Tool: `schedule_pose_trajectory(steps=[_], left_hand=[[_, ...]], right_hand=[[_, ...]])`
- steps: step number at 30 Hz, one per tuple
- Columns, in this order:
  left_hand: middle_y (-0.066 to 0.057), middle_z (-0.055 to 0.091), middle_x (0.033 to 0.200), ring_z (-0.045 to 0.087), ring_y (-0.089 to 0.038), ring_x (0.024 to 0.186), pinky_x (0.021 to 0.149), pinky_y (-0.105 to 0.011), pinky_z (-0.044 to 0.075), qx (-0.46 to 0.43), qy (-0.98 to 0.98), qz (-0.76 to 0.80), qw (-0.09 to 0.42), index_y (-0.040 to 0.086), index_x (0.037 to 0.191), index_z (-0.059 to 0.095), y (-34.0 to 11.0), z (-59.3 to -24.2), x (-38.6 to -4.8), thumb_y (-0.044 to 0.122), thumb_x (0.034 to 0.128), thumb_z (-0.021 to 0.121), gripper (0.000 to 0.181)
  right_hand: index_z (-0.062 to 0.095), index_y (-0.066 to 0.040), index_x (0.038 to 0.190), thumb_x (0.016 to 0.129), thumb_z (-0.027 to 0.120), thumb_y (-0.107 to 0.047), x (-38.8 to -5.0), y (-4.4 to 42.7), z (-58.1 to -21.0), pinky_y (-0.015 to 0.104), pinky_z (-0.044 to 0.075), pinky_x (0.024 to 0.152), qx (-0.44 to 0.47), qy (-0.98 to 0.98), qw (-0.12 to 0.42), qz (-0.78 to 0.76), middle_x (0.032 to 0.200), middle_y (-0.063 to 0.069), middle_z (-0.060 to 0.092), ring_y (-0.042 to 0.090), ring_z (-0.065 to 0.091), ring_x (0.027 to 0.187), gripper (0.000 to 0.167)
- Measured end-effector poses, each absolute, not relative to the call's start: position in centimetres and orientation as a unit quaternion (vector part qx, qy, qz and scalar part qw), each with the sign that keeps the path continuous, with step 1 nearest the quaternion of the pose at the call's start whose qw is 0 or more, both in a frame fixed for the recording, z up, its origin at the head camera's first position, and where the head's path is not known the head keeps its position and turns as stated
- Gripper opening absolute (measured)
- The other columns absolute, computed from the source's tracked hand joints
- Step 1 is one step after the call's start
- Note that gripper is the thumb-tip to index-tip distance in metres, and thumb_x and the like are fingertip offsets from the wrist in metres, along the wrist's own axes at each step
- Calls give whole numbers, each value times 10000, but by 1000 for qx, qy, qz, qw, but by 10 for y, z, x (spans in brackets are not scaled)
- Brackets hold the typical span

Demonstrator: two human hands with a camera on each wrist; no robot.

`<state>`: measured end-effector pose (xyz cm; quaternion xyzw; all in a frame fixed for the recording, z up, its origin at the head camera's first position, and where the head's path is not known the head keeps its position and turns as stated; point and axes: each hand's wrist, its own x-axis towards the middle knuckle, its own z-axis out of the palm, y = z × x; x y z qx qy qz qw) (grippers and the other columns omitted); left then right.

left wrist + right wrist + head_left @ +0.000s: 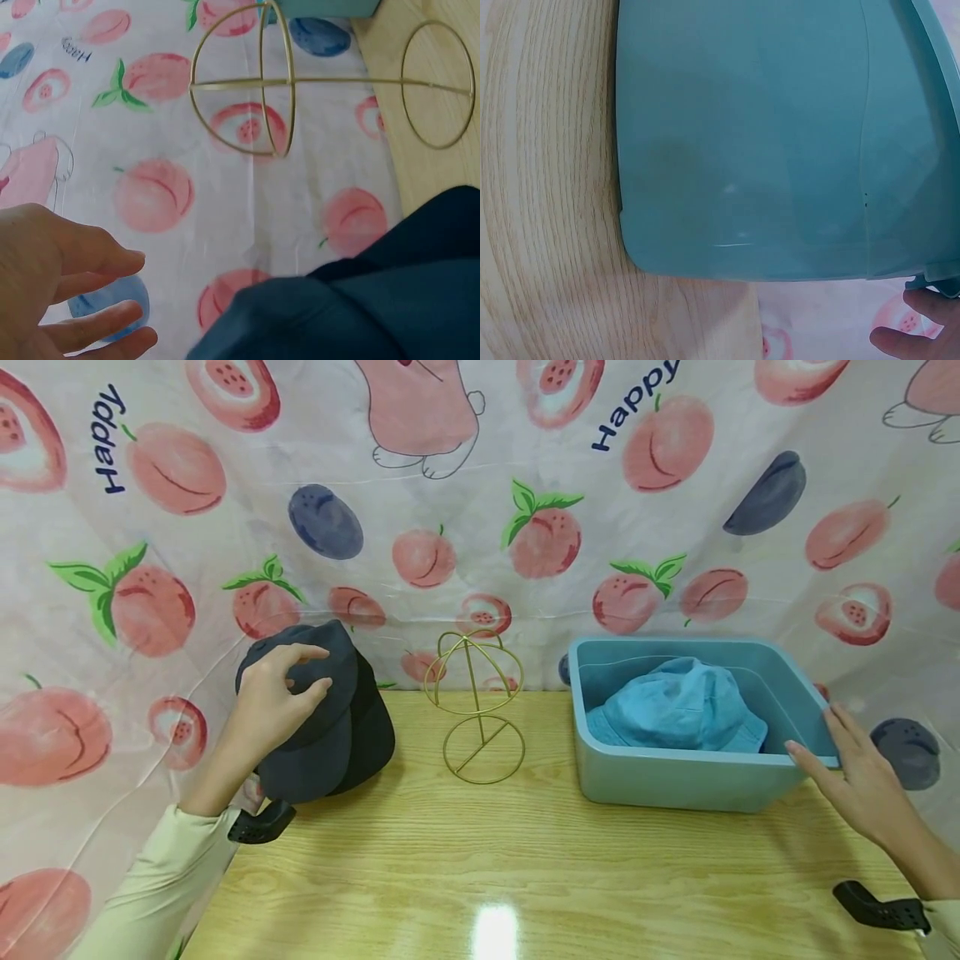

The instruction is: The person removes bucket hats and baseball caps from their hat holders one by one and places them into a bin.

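Note:
My left hand [272,697] is in front of a dark navy baseball cap [318,768], its thumb and fingers bent apart with nothing between them. Behind that cap a black cap [372,727] shows. In the left wrist view a gap separates the fingers from the dark cloth [352,307]. My right hand [862,777] is at the right end of a blue-green plastic bin [675,781], fingers extended along its rim. Inside the bin lies a light blue bucket hat [678,706]. The right wrist view shows fingertips [900,343] by the bin's corner handle.
A gold wire hat stand [480,727] stands upright on the wooden table [450,852], between the caps and the bin. A fruit-print cloth [450,502] hangs behind the table and at its sides.

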<state>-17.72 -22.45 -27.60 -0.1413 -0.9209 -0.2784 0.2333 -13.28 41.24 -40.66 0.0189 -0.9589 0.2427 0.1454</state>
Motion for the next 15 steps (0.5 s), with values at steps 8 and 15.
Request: schedule_pose_trajectory(steps=[8,15], left_hand=[[-260,574,1129,506,-409,1045,836,-546,395,-103,-925,-274,244,-11,1154,624,-246,-282,-186,46,838,663,323],[-282,546,1180,469,-449,1114,956,-598,338,-73,-931,-266,240,-19,1166,600,-265,-283,-194,75,826,669,359]], right_hand=[[3,65,1479,975,486,-314,-133,413,-407,715,19,987,28,-956,151,250,1539,252,-78,515,-43,1359,794],[14,74,1476,975,482,-321,-134,412,-406,722,35,980,22,-958,147,246,1536,263,-68,528,-29,1353,792]])
